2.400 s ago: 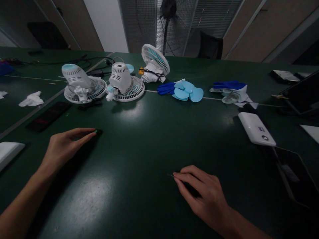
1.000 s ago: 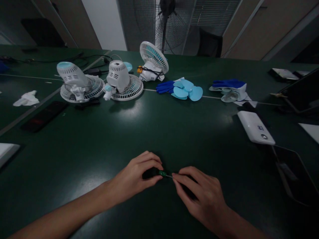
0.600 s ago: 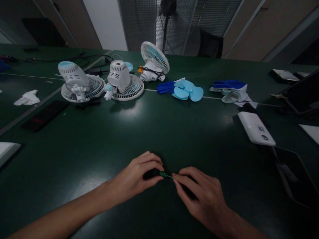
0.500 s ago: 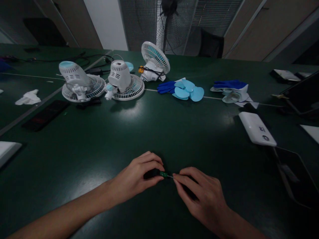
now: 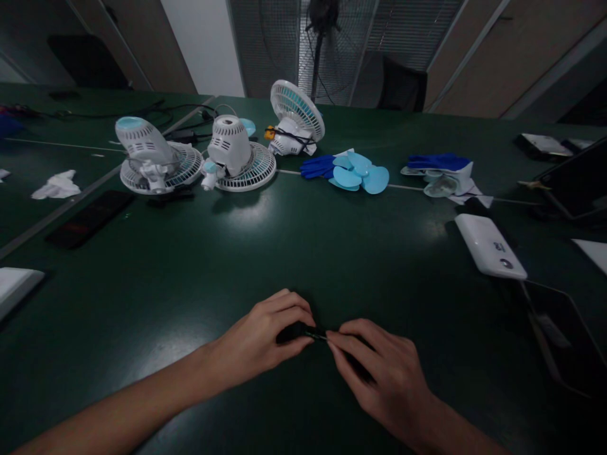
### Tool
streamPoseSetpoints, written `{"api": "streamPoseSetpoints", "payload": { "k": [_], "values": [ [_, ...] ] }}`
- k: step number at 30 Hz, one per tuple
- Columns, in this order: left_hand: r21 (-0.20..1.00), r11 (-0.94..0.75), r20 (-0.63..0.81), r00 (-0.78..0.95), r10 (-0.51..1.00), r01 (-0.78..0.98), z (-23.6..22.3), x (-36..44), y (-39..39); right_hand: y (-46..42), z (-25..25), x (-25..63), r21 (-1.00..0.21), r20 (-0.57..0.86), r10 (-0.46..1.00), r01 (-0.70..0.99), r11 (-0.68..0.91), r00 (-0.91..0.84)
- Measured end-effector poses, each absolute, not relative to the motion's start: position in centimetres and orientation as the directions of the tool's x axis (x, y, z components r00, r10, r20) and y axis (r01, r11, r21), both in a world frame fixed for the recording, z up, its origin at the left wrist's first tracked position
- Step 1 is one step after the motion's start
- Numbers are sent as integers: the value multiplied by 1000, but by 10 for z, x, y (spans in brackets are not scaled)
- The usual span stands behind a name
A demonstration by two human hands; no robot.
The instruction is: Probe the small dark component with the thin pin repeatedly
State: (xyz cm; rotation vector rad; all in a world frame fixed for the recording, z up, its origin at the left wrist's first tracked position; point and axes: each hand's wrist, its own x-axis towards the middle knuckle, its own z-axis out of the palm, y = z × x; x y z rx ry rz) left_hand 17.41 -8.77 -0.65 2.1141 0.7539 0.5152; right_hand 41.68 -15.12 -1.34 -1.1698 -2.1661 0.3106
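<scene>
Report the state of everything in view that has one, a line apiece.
Left hand, pinching a small green part
Right hand, pinching a thin rod
Leftmost fan, grille down
Middle fan, grille down
Rear fan, head tilted, black cord across it
Blue fan blade, detached
White-and-blue gloves, heaped
White wad, crumpled
Black slab, flat
White device, flat
Standing fan, cannot tell if spinning

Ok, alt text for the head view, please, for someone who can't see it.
A person's left hand pinches a small dark-green piece, the right hand what looks like a thin metal rod at its end, over a dark-green tabletop. Beyond are three white plastic fans, a light-blue plastic fan blade and blue-and-white gloves.
</scene>
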Motion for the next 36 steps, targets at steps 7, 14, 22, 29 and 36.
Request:
{"api": "streamPoseSetpoints", "payload": {
  "k": [7,14,22,29,36],
  "values": [
    [788,-511,111,737,667,343,-7,174,-89,-161,-7,404,-473,490,719,542,694,-494],
    [763,-547,132,746,653,344,-7,171,-89,-156,-8,413,-520,437,793,600,608,-424],
    [717,-582,179,706,686,384,-12,155,-81,-155,-7,411,-534,457,802,603,593,-385],
    [511,-528,217,492,843,679,-7,78,-31,-155,-8,413,-557,444,810,591,584,-382],
    [425,-169,316,29,948,889,-1,-35,-5,-156,-8,413,-555,453,807,589,587,-378]
  ]
}}
